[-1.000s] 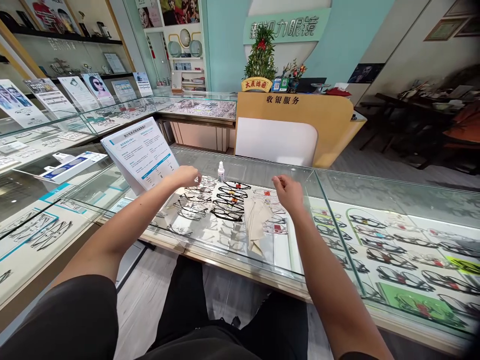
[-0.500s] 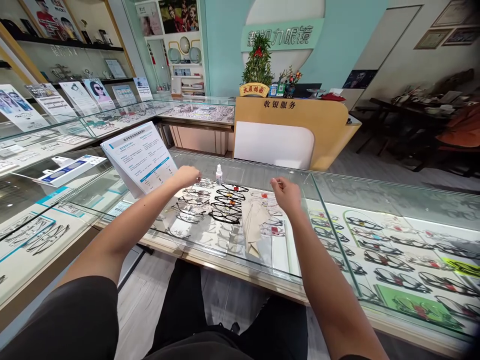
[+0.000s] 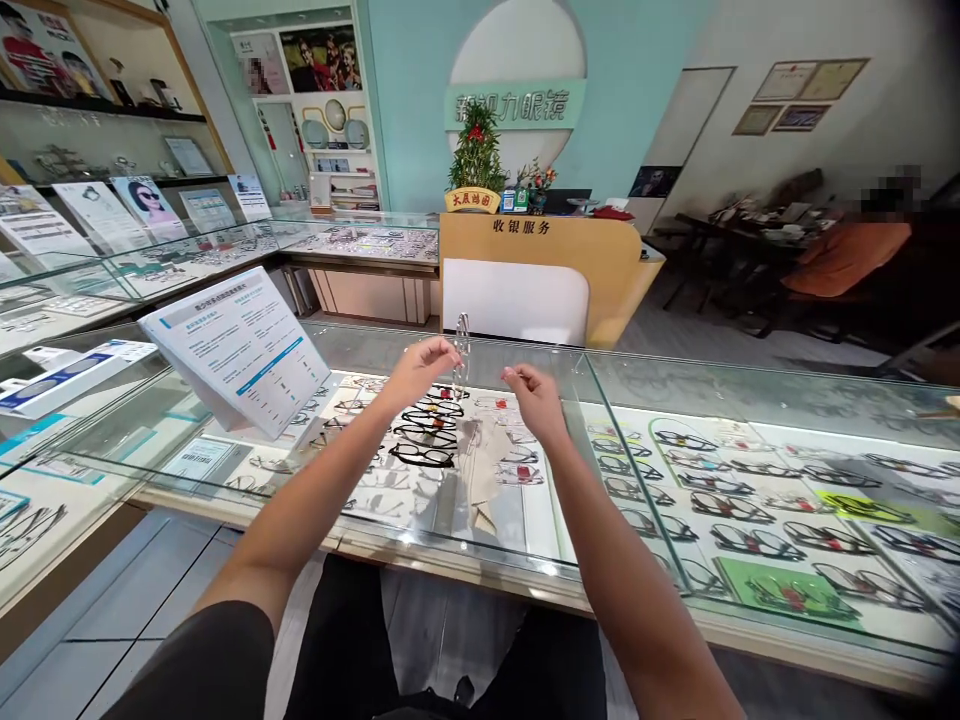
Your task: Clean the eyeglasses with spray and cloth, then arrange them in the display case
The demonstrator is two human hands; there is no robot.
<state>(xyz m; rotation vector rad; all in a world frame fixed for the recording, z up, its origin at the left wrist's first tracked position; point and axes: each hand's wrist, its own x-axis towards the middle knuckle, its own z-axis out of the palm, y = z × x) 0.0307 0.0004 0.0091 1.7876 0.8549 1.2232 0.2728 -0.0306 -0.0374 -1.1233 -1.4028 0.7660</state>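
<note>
Thin clear-rimmed glasses (image 3: pixel 461 350), lifted off the surface, held up on edge so the frame reads as a narrow vertical sliver, lenses see-through, rim pale or silvery. Top of frame near the far edge of the glass, lower end pinched at the left hand (image 3: pixel 424 368) fingertips. Temples too thin to make out, folded or open cannot tell. Right hand (image 3: pixel 531 392) just beside the frame, fingers curled, apart from it, holding nothing. The glasses hang above the row of dark frames (image 3: pixel 427 430) lying flat on the glass surface (image 3: pixel 525 520), not touching them.
</note>
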